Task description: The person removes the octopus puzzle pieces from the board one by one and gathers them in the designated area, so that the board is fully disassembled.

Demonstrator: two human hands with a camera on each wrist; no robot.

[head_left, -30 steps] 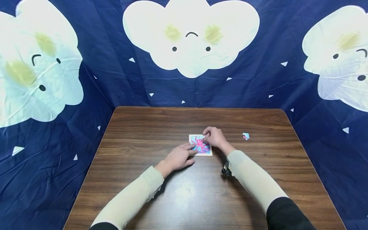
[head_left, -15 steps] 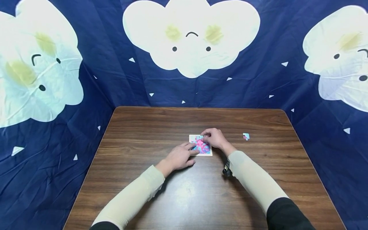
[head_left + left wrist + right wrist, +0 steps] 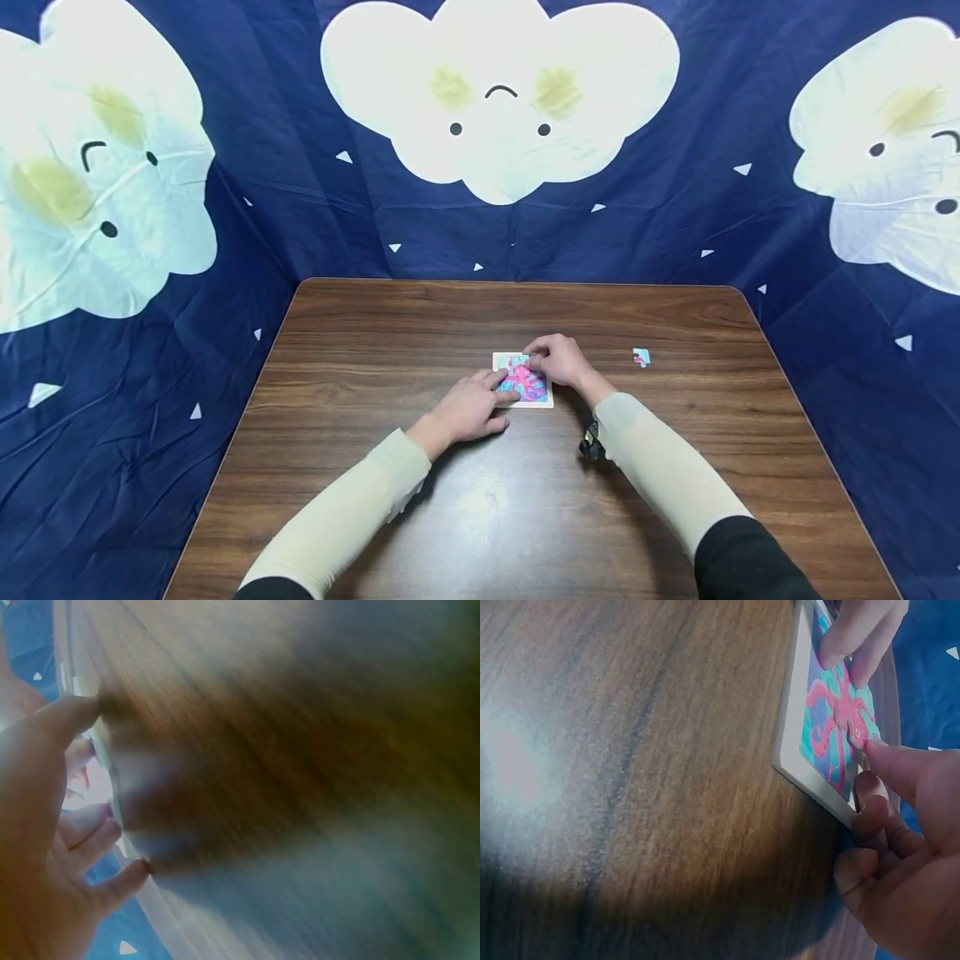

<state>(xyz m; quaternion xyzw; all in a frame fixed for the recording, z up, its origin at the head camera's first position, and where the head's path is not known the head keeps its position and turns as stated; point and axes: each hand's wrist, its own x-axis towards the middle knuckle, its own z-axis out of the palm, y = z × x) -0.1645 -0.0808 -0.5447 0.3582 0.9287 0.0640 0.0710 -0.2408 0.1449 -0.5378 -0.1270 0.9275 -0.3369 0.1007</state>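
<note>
A small square jigsaw puzzle (image 3: 523,383) with a pale frame lies on the wooden table, showing a pink octopus on blue and purple. My left hand (image 3: 467,408) rests on its left side, fingers extended over the picture. At the upper right corner, my right hand (image 3: 561,360) pinches a puzzle piece (image 3: 857,736) between thumb and fingers. The right wrist view shows that piece at the octopus's head, partly covered by the thumb. In the left wrist view the left hand (image 3: 45,787) hides most of the puzzle.
One loose blue and pink jigsaw piece (image 3: 641,357) lies to the right of the puzzle. The brown table (image 3: 375,333) ends at a dark blue cloth backdrop (image 3: 315,225) with white clouds. A small black device (image 3: 592,443) hangs at the right wrist.
My right hand has shifted very slightly left and down at the puzzle's upper right corner. The left hand and the loose piece stay practically in place.
</note>
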